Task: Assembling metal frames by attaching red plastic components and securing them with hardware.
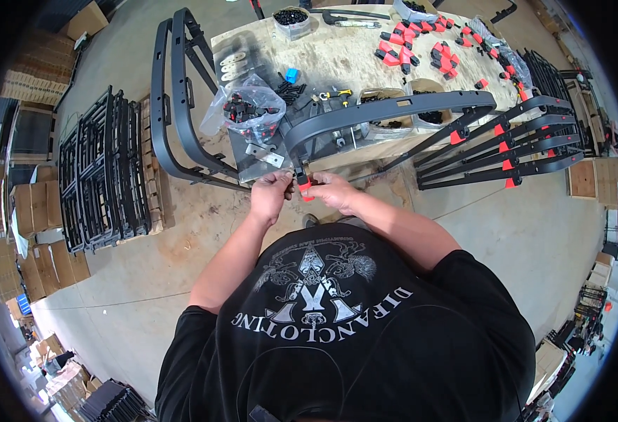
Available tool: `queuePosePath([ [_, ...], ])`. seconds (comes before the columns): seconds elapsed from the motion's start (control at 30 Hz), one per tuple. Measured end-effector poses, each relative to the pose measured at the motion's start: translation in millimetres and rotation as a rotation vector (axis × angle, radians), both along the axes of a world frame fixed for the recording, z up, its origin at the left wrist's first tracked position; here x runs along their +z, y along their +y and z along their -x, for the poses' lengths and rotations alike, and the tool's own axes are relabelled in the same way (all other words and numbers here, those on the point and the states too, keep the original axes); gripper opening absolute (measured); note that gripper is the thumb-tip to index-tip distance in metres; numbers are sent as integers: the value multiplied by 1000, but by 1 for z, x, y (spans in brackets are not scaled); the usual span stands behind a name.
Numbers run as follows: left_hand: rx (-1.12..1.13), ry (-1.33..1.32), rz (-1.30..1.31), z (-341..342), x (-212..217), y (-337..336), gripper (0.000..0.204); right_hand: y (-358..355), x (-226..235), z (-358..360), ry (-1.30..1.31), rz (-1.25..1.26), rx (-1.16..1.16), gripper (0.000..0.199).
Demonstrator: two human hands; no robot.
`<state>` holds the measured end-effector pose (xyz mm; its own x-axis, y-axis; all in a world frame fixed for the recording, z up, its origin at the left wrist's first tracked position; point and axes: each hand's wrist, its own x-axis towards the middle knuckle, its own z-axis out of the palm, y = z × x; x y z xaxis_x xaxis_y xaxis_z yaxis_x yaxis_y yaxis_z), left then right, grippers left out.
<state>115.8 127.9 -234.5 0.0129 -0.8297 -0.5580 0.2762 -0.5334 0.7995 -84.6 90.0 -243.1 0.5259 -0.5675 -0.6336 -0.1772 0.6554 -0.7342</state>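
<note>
My left hand [270, 193] and my right hand [332, 191] meet just below the near edge of the wooden workbench [337, 60]. Together they pinch a small red plastic clip [304, 186] at the lower end of a curved black metal bar [386, 112]. The bar arcs up and to the right over the bench. My right fingers close on the clip; my left fingers hold the bar end beside it.
Several black bars with red clips [513, 151] fan out at the right. Loose red clips [411, 46], a bag of black parts [247, 109] and tubs of screws [291, 17] lie on the bench. Black frames [175, 91] lean left; stacked racks [105, 169] and cardboard boxes stand nearby.
</note>
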Motion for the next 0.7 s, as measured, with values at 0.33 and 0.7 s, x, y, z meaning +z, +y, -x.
queuePosePath([
  [0.33, -57, -342, 139, 27, 6, 19, 48, 4, 11, 1, 40, -17, -38, 40],
  [0.7, -197, -385, 237, 34, -28, 26, 56, 11, 6, 6, -63, 16, -36, 35],
])
